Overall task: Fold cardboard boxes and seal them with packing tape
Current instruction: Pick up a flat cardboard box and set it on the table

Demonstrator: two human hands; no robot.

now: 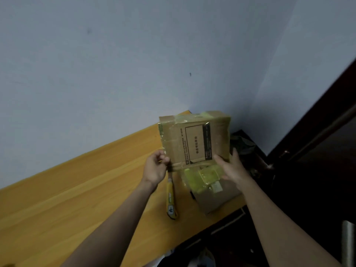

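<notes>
Box held upright at frame centre, above far right end of desk, printed face toward camera, likely to check taped seams. Left hand pinches lower left corner, fingers curled. Yellow knife lies on desk below, within reach. Second box, taped, lies flat beneath. Right hand steadies lower right edge, fingers fairly straight.

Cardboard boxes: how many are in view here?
2. One box is held upright between the left hand and right hand. A second box lies on the table below it. Others may be hidden.
</notes>
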